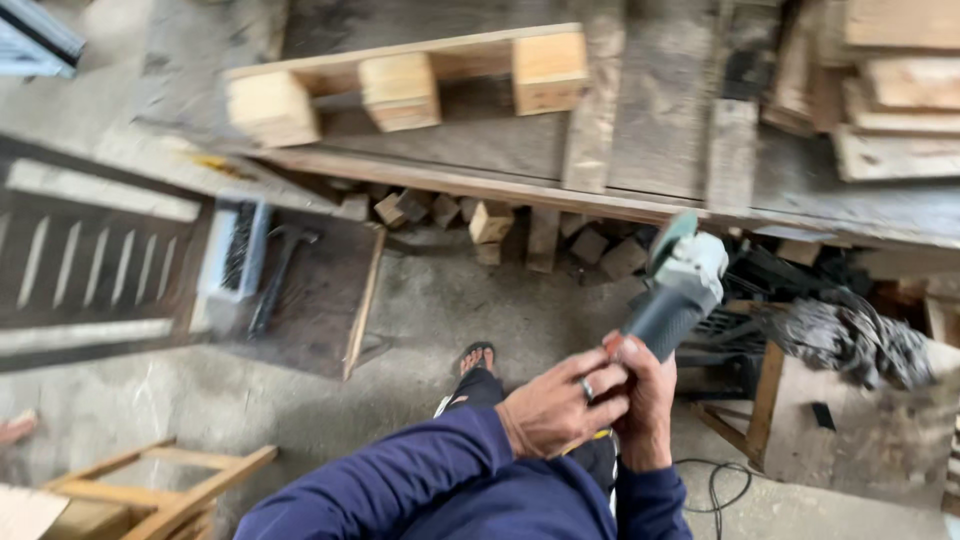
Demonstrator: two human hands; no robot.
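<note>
2 hands — left hand [556, 408], right hand [643, 405] — grip grey angle grinder [676, 296].

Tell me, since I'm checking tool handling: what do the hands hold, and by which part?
An angle grinder, gripped by the rear of its dark body: right hand wrapped around it, left hand closed over the same end.

The grinder [672, 290] handle's lower end is hidden inside the right hand [645, 405], itself partly covered by the left hand [555, 408]. Motion blur smears the frame [95, 265] at 9 o'clock. The wooden stand [165, 485] at 7 o'clock and the boards [900, 90] at 2 o'clock are cut off by the edges.
</note>
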